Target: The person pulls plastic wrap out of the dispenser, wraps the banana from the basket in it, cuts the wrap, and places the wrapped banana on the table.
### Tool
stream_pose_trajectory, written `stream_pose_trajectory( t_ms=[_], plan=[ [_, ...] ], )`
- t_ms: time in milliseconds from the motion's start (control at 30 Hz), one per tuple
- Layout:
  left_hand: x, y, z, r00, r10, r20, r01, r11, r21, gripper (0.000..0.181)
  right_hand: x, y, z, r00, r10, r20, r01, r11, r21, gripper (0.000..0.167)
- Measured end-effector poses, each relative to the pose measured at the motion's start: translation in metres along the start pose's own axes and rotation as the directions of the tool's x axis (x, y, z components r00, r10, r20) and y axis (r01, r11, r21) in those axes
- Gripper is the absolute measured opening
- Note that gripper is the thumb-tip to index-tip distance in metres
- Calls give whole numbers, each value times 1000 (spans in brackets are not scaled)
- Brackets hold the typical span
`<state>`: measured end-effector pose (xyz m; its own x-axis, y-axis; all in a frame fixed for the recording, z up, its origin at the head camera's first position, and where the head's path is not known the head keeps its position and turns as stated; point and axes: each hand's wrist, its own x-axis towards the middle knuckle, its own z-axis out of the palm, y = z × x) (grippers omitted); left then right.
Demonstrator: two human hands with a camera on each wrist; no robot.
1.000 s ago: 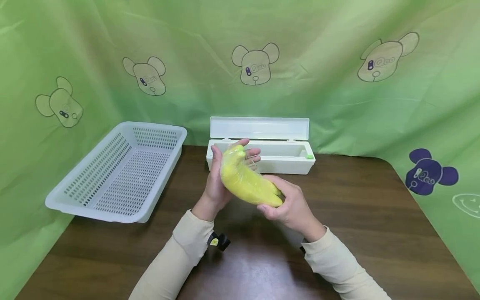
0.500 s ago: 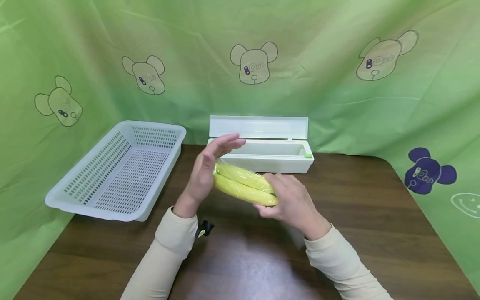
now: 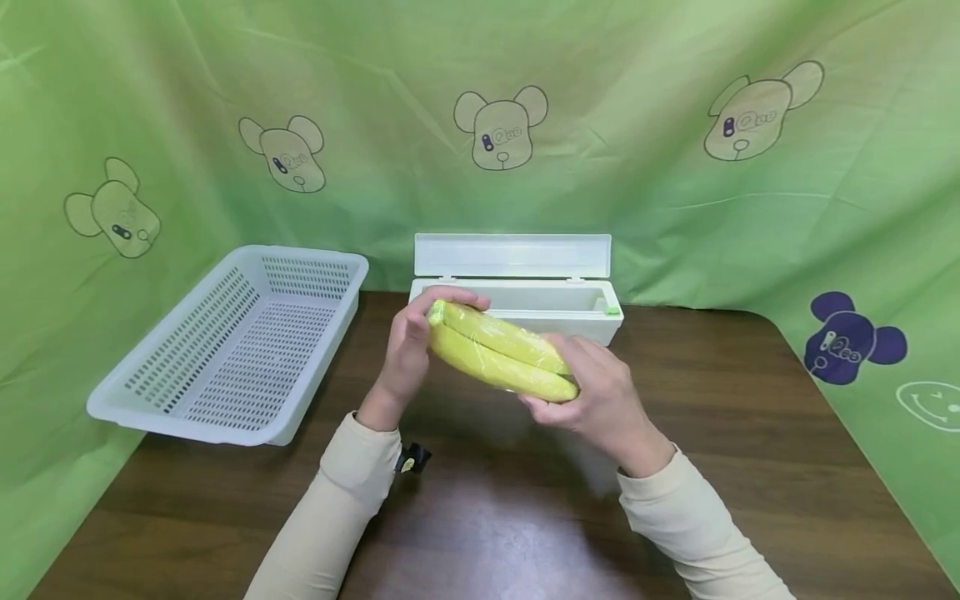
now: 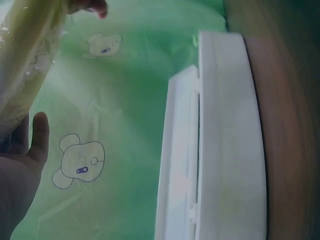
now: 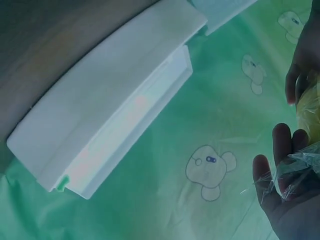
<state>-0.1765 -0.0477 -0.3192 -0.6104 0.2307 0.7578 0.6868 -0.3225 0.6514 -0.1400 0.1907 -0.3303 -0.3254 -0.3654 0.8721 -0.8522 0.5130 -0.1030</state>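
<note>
A bunch of yellow bananas (image 3: 498,354), wrapped in clear cling film, is held above the table in the head view. My right hand (image 3: 596,392) grips its right end, thumb below and fingers over the far side. At the stem end on the left, my left hand (image 3: 408,346) lies against the bunch, its fingers stretched past the top and its thumb raised. In the right wrist view, loose cling film (image 5: 300,162) spreads over the right hand's fingers. Only part of the bunch (image 4: 25,55) shows in the left wrist view, above the left hand's fingers.
Behind the hands stands a long white box (image 3: 540,325) with its lid (image 3: 513,254) raised and a green piece at its right end. A white perforated basket (image 3: 318,379) sits at the left on the brown table (image 3: 510,533). A green curtain (image 3: 375,67) surrounds the table.
The bunch has turned, so its bananas now lie side by side toward the camera. My left hand has moved left, then its fingers have lowered onto the stem end. The right hand keeps its grip.
</note>
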Motion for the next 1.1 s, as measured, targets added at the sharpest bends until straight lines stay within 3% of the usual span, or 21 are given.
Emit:
stream_pose_trajectory(
  t_ms=[200,367,533,600,667,733,833,900,1000,1100],
  plan=[
    [0,-2,4,1000,-7,16,6,999,41,89,0,3,-9,998,54,-18,-54,999,2,52],
    [-1,-4,-5,999,-49,4,47,984,172,87,-2,5,-13,993,116,-17,-115,993,25,53],
    [1,3,-23,983,-139,-119,167,946,278,78,-2,7,-16,981,168,92,-170,985,11,56],
    [2,7,-28,975,-134,-175,179,944,277,75,-1,7,-17,977,158,143,-155,988,-26,58],
    [3,11,-29,979,-100,-177,145,954,261,78,0,7,-17,975,126,182,-117,991,-64,59],
    [4,15,-25,990,-60,-129,91,965,247,83,2,5,-17,972,102,210,-84,992,-92,61],
    [5,14,-16,999,-17,-39,25,974,224,91,4,0,-17,965,113,238,-95,992,-86,63],
    [4,10,-9,1000,-5,-9,7,982,191,93,5,-4,-18,958,142,250,-127,989,-76,64],
    [3,4,-3,999,26,-38,-21,992,127,93,11,-9,-19,951,172,256,-160,985,-65,65],
    [3,-1,2,990,75,-120,-62,993,104,86,18,-13,-21,949,179,259,-168,984,-61,65]
  ],
)
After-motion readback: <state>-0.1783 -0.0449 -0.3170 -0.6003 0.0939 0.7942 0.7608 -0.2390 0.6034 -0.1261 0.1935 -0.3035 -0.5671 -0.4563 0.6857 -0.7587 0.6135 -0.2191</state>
